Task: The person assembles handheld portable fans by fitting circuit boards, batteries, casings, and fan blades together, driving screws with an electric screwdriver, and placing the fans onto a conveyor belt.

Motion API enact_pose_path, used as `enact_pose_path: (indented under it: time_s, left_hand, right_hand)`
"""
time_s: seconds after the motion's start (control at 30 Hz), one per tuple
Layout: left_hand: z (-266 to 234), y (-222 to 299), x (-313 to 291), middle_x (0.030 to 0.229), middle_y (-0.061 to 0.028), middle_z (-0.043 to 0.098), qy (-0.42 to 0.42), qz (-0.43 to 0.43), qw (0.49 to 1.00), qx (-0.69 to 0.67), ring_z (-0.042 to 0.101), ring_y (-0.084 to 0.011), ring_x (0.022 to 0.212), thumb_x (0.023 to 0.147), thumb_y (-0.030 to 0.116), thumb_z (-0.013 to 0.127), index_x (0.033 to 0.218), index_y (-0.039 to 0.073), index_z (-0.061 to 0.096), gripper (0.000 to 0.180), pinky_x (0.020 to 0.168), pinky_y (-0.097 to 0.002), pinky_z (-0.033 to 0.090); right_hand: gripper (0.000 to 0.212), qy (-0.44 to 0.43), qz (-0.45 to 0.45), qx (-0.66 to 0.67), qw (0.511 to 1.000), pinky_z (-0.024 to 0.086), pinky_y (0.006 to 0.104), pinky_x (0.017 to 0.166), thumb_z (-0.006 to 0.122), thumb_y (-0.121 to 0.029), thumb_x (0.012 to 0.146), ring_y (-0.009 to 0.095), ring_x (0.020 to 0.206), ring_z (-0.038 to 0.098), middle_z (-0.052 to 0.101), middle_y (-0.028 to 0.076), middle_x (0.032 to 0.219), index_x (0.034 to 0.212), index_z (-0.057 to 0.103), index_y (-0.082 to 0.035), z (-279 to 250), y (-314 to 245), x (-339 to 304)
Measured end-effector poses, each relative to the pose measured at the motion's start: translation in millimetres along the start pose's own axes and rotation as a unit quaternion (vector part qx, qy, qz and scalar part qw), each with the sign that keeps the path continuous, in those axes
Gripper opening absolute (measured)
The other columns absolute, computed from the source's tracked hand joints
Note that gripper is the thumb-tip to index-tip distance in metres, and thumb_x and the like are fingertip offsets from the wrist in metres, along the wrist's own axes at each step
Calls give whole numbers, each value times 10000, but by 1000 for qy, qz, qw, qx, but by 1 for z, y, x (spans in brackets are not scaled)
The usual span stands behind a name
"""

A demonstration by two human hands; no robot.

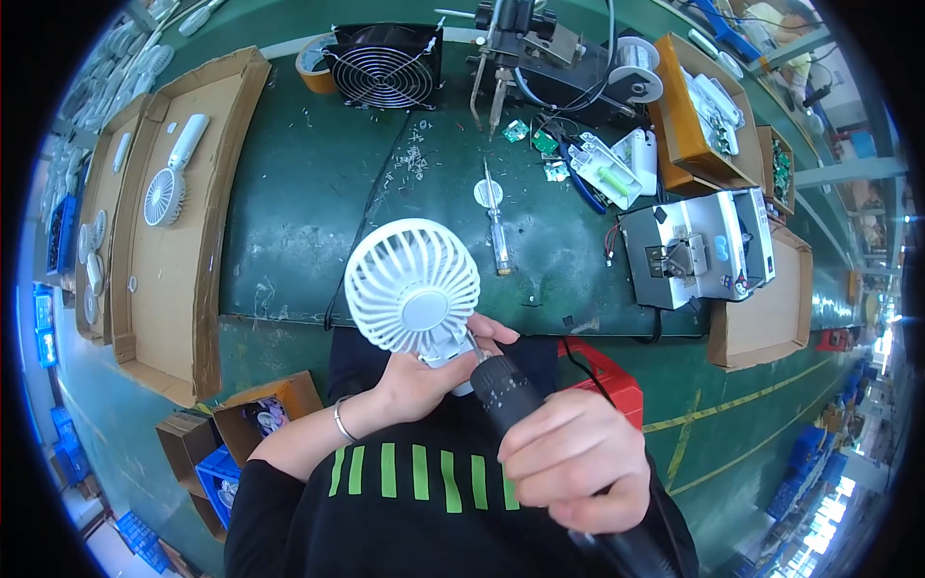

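Note:
My left hand [416, 383] is closed around the neck of a white handheld fan [424, 289], whose round slatted cage tilts up over the table's front edge. A black electric screwdriver [508, 392] is gripped in my right hand [578, 462]. Its bit meets the fan's neck right by my left fingers; the screw itself is too small to make out. On the table beyond lies a screwdriver with a clear handle [498, 236], its shaft crossing a small white disc [482, 194].
A cardboard tray [145, 289] with another white fan [166, 196] stands left. At the back are a black cooling fan [383, 77], tape roll [314, 65] and soldering stand [501, 67]. Right are white casings [607, 171], a grey-white machine [699, 250] and a parts box [689, 116].

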State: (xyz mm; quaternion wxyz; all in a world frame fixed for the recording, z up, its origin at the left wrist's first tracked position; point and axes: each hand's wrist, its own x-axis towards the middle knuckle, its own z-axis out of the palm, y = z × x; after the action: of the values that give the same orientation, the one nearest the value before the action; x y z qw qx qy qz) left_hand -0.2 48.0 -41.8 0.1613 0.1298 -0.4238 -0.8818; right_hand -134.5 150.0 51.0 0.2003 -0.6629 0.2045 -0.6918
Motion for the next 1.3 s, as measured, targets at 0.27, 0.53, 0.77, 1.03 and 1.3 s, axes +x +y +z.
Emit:
enact_pose_path:
  time_s: [0.27,0.53,0.77,1.03,1.3]
  left_hand:
    - [6,4,3,1085,-195,619,-34,14,999,7,619,-174,886,872,29,628,1055,39,525,209,786,-313,516]
    - [11,2,6,965,-135,667,92,-137,986,-16,658,-185,871,894,68,607,1047,-11,560,178,818,-323,528]
    - [8,5,10,887,-127,670,50,-160,986,7,663,-174,791,900,134,609,1028,-8,560,197,722,-289,529]
    - [6,2,11,788,-90,611,85,-163,983,-29,607,-151,662,922,196,547,1019,7,546,212,637,-286,522]
    - [6,0,12,828,-74,618,93,-172,980,-37,618,-142,687,927,201,584,1044,-1,547,237,646,-276,520]
  right_hand:
    - [99,64,-86,-25,994,513,380,494,583,15,685,260,464,535,541,164,596,722,491,17,16,0,-3]
    - [245,281,16,-72,957,527,390,588,639,-193,857,291,608,627,604,131,647,921,589,38,-30,-6,-9]
    - [926,490,29,-326,808,441,299,448,181,-880,768,192,449,509,493,84,520,829,505,-14,-143,-34,1]
    - [948,516,122,-180,829,404,305,447,260,-933,690,176,408,445,497,51,510,853,548,-45,-104,-11,-2]
    - [384,271,12,-28,962,483,388,467,541,-362,930,261,478,565,575,143,627,1028,428,-9,-3,12,-4]
